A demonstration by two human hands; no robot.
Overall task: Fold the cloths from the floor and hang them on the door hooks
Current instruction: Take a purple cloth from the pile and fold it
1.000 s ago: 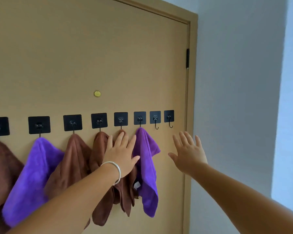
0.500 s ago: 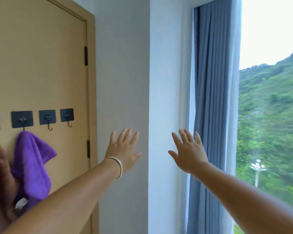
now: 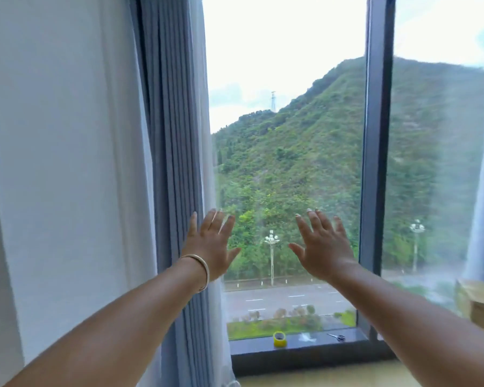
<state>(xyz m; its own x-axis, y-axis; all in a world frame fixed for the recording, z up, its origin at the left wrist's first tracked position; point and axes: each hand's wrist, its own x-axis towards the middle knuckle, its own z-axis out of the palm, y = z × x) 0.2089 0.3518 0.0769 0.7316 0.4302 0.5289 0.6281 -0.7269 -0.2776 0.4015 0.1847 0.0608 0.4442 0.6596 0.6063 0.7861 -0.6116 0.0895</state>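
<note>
Your left hand (image 3: 210, 245) is raised in front of you with its back toward the camera, fingers straight and spread, grasping nothing; a thin silver bangle (image 3: 200, 270) circles that wrist. Your right hand (image 3: 323, 248) is raised beside it at about the same height, fingers likewise straight and fanned out, and it too holds nothing. The two hands are apart, with a gap of window view between the thumbs.

None of the cloths, and neither the door nor its hooks, appear in this view, so you cannot tell from here where they lie.

Behind your left hand hangs a pleated grey-blue curtain (image 3: 173, 135), with a sheer white curtain (image 3: 67, 149) to its left. Ahead is a large glass window with a dark grey metal frame (image 3: 375, 163), looking onto a green wooded hillside (image 3: 305, 152) and a grey road (image 3: 285, 300) below (the right pane is blurred). On the dark window sill (image 3: 299, 346) stands a small yellow roll of tape (image 3: 279, 339), and well to its right lies a small pair of scissors (image 3: 336, 336). The corner of a light wooden piece of furniture (image 3: 478, 303) shows at the right edge.
</note>
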